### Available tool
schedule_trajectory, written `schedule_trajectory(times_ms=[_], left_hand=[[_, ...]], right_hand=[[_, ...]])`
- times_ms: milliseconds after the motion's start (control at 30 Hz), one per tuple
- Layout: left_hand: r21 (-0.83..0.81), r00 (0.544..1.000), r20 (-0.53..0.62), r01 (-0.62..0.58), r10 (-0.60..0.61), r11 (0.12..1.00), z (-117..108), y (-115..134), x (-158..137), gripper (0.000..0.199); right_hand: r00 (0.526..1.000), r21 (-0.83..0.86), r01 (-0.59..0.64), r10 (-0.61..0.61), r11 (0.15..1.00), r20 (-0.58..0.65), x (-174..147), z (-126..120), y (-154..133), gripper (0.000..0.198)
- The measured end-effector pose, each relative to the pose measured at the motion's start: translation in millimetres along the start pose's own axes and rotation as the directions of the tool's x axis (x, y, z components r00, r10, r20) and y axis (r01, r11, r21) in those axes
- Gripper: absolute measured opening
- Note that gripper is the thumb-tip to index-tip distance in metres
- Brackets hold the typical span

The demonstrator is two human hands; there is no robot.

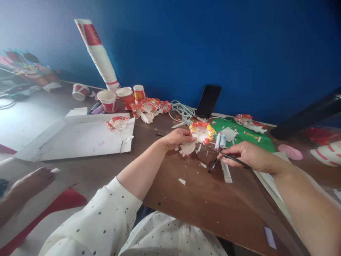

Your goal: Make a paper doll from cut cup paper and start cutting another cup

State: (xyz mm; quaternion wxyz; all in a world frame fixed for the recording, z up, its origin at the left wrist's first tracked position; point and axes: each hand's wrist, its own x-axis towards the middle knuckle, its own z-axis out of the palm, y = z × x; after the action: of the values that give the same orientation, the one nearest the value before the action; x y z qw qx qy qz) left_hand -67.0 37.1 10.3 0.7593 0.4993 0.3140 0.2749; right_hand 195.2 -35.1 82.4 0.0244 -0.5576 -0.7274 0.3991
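Observation:
My left hand (pixel 179 138) pinches a cut paper-cup figure (pixel 203 133) by its lower left edge. The figure has a round pale face ringed with curled red and yellow strips, and a white cut-out piece (pixel 188 147) hangs below it. My right hand (pixel 247 156) is closed around a thin black tool (pixel 233 159), whose far end reaches the figure's lower edge. A second dark arm or stick slants down from the fingers; whether it belongs to the tool I cannot tell. White paper scraps (pixel 182 181) lie on the brown table (pixel 186 202) below.
Similar figures (pixel 150 106) lie behind, with another on a white board (pixel 74 138). Paper cups (pixel 107 99) and a tall cup stack (pixel 99 53) stand at the wall. Around are a phone (pixel 209 101), cable (pixel 182 112), markers (pixel 223 140) and green sheet (pixel 255 137). Another person's hand (pixel 34 181) rests at left.

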Motion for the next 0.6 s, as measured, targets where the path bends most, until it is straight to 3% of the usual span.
schedule_trajectory(times_ms=[600], left_hand=[[-0.029,0.996,0.092,0.007,-0.005,1.0,-1.0,-1.1,-2.0,0.041]], right_hand=[[0.999,-0.02,-0.014,0.013,1.0,-0.031,-4.6,7.7,4.3,0.047]])
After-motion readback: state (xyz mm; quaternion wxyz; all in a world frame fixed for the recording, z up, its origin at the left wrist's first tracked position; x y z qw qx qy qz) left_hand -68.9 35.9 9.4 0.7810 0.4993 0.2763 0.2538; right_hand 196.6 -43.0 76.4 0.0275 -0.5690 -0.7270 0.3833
